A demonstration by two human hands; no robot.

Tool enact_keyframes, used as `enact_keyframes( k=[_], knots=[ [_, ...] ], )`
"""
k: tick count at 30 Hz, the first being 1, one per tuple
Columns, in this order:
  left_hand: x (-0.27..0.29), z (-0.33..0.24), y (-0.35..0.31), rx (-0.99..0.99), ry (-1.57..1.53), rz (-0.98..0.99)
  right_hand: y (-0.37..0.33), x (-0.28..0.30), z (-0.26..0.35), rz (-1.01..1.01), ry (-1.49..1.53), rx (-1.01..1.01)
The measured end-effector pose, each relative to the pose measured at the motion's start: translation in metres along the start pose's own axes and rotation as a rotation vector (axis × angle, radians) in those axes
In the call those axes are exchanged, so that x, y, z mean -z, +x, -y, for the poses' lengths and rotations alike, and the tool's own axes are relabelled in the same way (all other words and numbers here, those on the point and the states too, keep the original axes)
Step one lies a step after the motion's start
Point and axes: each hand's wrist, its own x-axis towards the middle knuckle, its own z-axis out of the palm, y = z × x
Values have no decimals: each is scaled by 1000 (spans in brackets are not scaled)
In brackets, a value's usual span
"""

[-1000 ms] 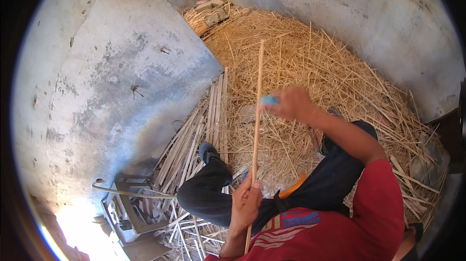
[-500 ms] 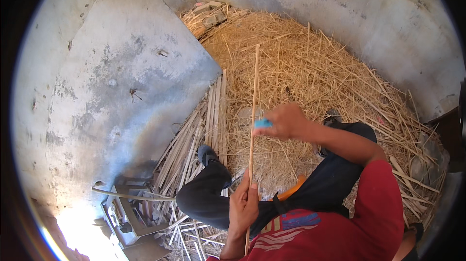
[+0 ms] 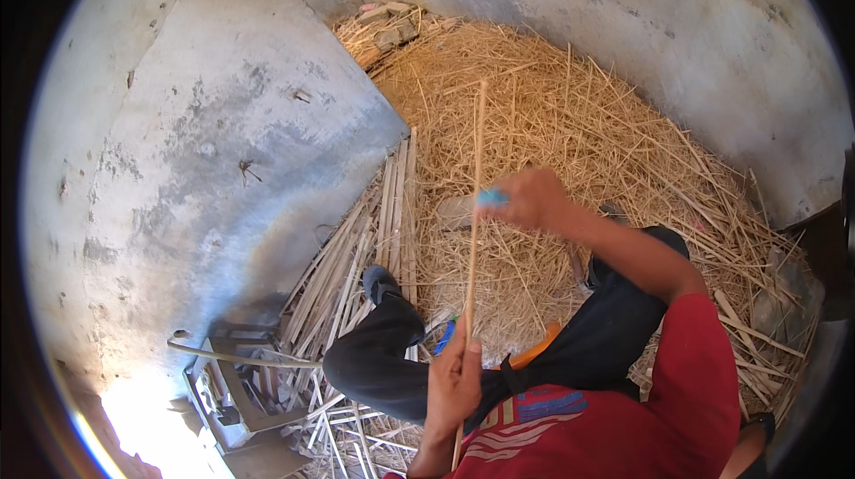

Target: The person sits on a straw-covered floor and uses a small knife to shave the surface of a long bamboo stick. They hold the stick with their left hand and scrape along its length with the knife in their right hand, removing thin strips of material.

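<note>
A long, thin bamboo-like strip (image 3: pixel 481 141) runs upright through the picture, its far end over the straw-coloured pile and its near end against my red shirt. My left hand (image 3: pixel 452 381) is closed around its lower part, thumb along the side. Farther up the strip, my right hand (image 3: pixel 534 198) is closed, pinching a small light-blue piece (image 3: pixel 492 198) that touches the strip. Motion blurs this piece, and I cannot make out whether it is a cloth, a wrap or a tool.
A heap of shavings and strips (image 3: pixel 534 105) spreads ahead between plastered walls (image 3: pixel 232 105). Long split strips (image 3: pixel 392 203) lie in a bundle left of it. A grey box-like frame (image 3: pixel 232 390) stands lower left. Near my legs are an orange object (image 3: pixel 536 347) and a blue one (image 3: pixel 443 336).
My right hand has moved up and slightly right along the strip with the light-blue piece. The strip and my left hand have shifted slightly right, and a blue object now shows beside the left hand.
</note>
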Motion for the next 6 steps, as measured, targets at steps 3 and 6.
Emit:
enact_keyframes(
  k=[3,6],
  knots=[
    [5,-11,5,33,-93,-15,-29,-3,45,-74,63,299],
    [5,-5,-1,-10,-20,0,-11,18,31,-81,22,286]
  ],
)
